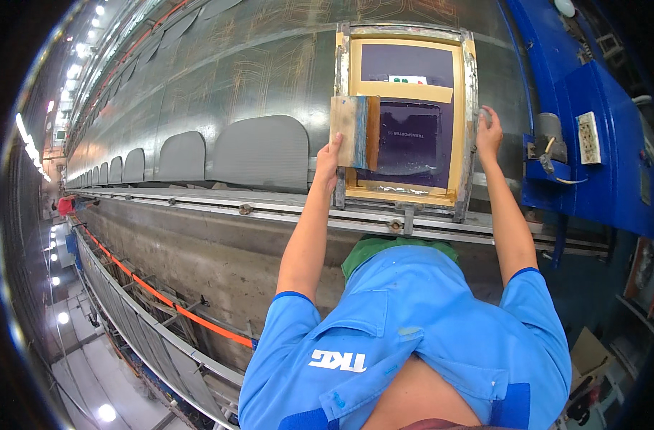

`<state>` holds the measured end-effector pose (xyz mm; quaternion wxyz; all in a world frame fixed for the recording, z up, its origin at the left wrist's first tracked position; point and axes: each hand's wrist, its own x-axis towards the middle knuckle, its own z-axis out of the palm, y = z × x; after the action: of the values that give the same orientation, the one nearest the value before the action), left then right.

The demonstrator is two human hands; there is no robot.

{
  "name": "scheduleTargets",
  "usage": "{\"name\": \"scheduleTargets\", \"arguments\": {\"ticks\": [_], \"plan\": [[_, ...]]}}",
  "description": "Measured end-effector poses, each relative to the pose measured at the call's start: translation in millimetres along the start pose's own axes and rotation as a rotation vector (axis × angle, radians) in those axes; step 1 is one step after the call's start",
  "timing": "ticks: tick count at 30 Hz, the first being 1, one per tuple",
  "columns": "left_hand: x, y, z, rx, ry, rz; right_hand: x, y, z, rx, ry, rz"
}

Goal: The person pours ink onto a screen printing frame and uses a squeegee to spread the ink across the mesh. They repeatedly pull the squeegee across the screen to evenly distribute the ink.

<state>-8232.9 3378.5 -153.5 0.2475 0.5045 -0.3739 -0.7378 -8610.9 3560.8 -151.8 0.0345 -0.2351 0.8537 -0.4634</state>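
Observation:
My left hand (328, 159) is closed round the lower left edge of a wide squeegee (355, 129) with a pale wooden body. The squeegee lies over the left rail of a screen printing frame (467, 79). Inside the frame is a dark purple mesh (407, 140), edged with tan tape and crossed by a tape strip (413, 92). Dark wet-looking ink smears show along the lower mesh. Beside the frame's right rail, my right hand (489, 136) has its fingers curled in. A small greyish thing shows at its fingertips; I cannot make out what it is.
A long table (270, 72) runs away to the left, with a row of grey rounded panels (261, 153) along it. A metal rail (270, 212) follows its near edge. A blue machine housing (599, 143) stands close on the right. Someone in red (68, 206) is far left.

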Motion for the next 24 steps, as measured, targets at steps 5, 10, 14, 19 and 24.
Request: {"name": "scheduleTargets", "arguments": {"ticks": [5, 10, 14, 19, 24], "plan": [[-18.4, 17.0, 3.9, 0.027, 0.116, 0.174, -4.6, 7.4, 17.0, -0.021, -0.018, 0.045], [-48.2, 31.0, 9.6, 0.307, -0.092, 0.143, -0.2, 33.3, 40.2, -0.078, -0.040, 0.091], [-69.6, 14.8, 17.2, 1.020, -0.236, 0.630, 0.4, 41.6, 44.5, -0.060, -0.059, 0.077], [-89.5, -24.8, 9.3, 1.299, -0.473, 0.972, 3.2, 31.1, 30.8, -0.136, -0.224, 0.166], [-50.8, -31.2, 17.9, 1.340, -0.390, 1.125, 5.4, -2.1, 13.9, -0.447, -0.278, -0.045]]}}
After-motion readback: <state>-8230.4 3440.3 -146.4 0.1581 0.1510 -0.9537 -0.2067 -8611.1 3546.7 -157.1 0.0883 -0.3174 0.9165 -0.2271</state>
